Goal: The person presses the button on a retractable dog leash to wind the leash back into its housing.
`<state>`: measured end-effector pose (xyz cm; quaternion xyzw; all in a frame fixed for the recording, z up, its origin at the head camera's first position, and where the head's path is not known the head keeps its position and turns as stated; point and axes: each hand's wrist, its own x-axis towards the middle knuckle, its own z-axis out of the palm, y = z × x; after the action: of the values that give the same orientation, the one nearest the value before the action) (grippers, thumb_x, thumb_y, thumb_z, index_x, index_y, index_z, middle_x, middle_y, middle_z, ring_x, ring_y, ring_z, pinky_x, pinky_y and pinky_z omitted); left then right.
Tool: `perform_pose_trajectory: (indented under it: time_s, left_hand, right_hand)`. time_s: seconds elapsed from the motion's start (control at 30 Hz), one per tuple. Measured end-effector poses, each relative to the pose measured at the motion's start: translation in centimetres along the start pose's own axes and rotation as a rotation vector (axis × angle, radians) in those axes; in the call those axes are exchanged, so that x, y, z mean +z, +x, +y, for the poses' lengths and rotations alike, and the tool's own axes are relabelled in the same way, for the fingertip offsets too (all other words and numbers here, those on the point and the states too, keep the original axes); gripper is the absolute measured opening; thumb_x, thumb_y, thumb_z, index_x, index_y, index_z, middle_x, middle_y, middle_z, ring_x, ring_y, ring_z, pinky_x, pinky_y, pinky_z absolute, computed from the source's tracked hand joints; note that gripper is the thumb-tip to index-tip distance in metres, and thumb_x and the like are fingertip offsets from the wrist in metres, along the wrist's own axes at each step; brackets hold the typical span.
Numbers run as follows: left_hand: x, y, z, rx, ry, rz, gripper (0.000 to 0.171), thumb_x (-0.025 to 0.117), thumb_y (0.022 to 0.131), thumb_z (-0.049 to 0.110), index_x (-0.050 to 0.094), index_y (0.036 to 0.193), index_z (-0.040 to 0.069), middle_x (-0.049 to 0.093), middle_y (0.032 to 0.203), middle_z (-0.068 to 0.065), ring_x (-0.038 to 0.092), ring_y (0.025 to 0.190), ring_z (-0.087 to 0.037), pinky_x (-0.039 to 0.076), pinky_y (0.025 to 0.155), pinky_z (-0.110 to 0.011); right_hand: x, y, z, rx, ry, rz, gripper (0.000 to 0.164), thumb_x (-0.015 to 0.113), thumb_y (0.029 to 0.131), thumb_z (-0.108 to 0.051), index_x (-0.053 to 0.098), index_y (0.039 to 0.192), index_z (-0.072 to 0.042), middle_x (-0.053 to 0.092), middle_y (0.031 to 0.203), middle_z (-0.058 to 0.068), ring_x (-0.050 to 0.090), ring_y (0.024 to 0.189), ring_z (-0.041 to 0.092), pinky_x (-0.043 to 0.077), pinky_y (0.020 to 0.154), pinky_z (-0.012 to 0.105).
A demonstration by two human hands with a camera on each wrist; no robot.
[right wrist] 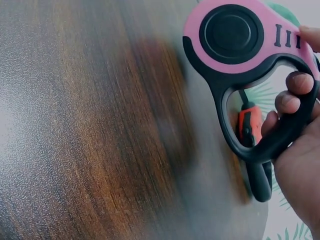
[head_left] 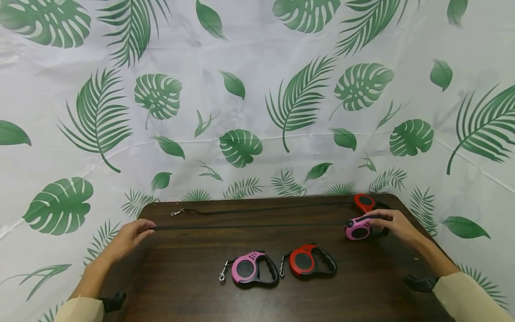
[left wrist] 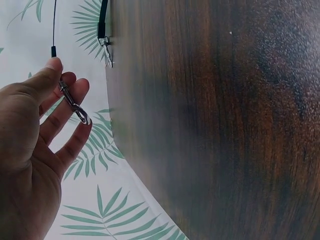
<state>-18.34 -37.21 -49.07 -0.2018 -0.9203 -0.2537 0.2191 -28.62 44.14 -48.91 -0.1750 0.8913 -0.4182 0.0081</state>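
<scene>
Between thumb and fingers my left hand (head_left: pixel 128 238) pinches the end of a black leash strap (head_left: pixel 249 226), just above its metal snap hook (left wrist: pixel 75 104). The strap runs taut across the table to a pink retractable dog leash (head_left: pixel 359 229) at the right. My right hand (head_left: pixel 396 226) grips that leash by its black handle (right wrist: pixel 287 132), the fingers curled through the loop. Behind it a red retractable leash (head_left: pixel 364 202) lies at the back right, its strap (head_left: pixel 273 208) drawn out leftward to a snap hook (head_left: pixel 177 212).
A second pink retractable leash (head_left: pixel 245 269) and another red one (head_left: pixel 302 261) lie side by side near the middle of the dark wooden table (head_left: pixel 181 277), straps wound in, hooks at their left. A white leaf-print cloth (head_left: pixel 257 103) hangs behind the table.
</scene>
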Motion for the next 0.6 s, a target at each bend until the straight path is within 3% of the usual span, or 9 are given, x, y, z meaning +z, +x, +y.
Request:
perform_pose_trajectory:
  time_s: [0.17, 0.4, 0.6]
  left_hand:
    - [0.08, -0.13, 0.06, 0.004, 0.001, 0.005, 0.018, 0.079, 0.084, -0.013, 0.071, 0.097, -0.003, 0.074, 0.086, -0.005, 0.063, 0.078, 0.000, 0.058, 0.066, -0.028]
    - [0.27, -0.05, 0.04, 0.024, -0.002, 0.027, 0.020, 0.079, 0.083, -0.014, 0.071, 0.097, -0.002, 0.075, 0.086, -0.005, 0.064, 0.079, 0.000, 0.056, 0.068, -0.023]
    - [0.12, 0.16, -0.10, 0.027, 0.007, 0.032, 0.020, 0.080, 0.083, -0.014, 0.071, 0.097, -0.003, 0.075, 0.086, -0.005, 0.065, 0.078, -0.002, 0.054, 0.068, -0.020]
  right_hand:
    - [-0.08, 0.10, 0.17, -0.015, 0.138, -0.004, 0.034, 0.053, 0.112, -0.024, 0.073, 0.127, 0.000, 0.063, 0.093, 0.013, 0.055, 0.088, 0.031, 0.041, 0.073, 0.035]
    - [-0.26, 0.18, 0.27, -0.024, 0.315, 0.002, 0.037, 0.047, 0.114, -0.019, 0.071, 0.127, 0.007, 0.072, 0.104, -0.009, 0.054, 0.092, 0.021, 0.048, 0.075, 0.032]
    - [-0.44, 0.30, -0.21, -0.034, 0.398, 0.001, 0.033, 0.048, 0.113, -0.014, 0.074, 0.124, 0.004, 0.077, 0.110, -0.008, 0.060, 0.094, 0.012, 0.053, 0.078, 0.028]
